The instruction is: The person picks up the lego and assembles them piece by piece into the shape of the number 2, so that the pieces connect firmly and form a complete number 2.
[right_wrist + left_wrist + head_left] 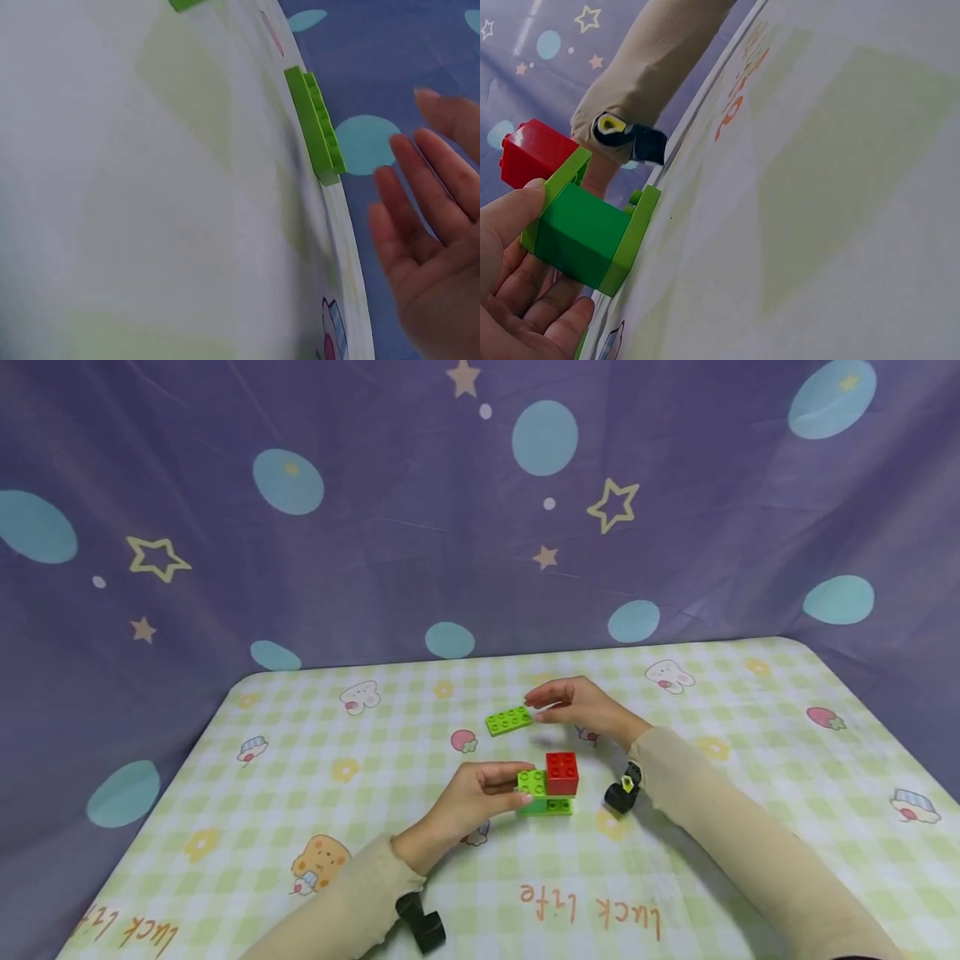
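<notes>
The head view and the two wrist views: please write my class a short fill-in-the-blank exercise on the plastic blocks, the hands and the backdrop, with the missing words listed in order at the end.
1. The square top block of the multicoloured plastic stack held by the person's left hand is coloured ____.
2. A loose rectangular plastic plate, coloured light ____, lies near the person's right hand.
3. Between its fingers, the right hand holds ____.
4. The purple cloth backdrop is printed with five-pointed ____.

Missing words: red; green; nothing; stars.

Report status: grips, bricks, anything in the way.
Left grip holding brick stack. Right grip empty, open, just short of loose green brick. Nothing seen between those two.
</notes>
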Demonstrator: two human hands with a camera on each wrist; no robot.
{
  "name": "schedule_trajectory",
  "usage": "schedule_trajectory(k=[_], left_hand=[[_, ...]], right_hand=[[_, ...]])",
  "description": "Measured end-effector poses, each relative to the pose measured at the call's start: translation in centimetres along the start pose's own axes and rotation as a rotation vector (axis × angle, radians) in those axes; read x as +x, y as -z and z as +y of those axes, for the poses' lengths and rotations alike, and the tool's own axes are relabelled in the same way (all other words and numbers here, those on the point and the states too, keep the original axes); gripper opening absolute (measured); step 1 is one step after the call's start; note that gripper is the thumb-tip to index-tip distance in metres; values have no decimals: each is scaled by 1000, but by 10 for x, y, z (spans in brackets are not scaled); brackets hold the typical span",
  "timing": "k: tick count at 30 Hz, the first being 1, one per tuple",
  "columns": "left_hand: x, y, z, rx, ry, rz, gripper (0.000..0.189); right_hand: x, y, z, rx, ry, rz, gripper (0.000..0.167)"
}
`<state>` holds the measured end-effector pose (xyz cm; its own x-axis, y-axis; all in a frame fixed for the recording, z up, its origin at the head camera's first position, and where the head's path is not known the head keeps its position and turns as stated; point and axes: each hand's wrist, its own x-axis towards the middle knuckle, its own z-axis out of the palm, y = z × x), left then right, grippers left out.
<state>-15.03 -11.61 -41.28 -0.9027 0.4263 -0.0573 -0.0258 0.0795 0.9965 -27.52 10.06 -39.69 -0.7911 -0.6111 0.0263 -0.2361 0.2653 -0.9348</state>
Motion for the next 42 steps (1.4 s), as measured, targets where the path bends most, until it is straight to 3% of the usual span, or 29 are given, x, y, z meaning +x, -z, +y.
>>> schedule_trajectory(k=[9,22,42], left_hand=[[0,1,-1,17,-8,17,38],[0,0,-2,0,-18,3,38],[1,-1,0,5,9,2,39]], right_hand=[[18,-1,9,39,3,-65,42],[32,-8,17,85,-65,-78,44],[33,-13,19,-89,-31,-83,43]])
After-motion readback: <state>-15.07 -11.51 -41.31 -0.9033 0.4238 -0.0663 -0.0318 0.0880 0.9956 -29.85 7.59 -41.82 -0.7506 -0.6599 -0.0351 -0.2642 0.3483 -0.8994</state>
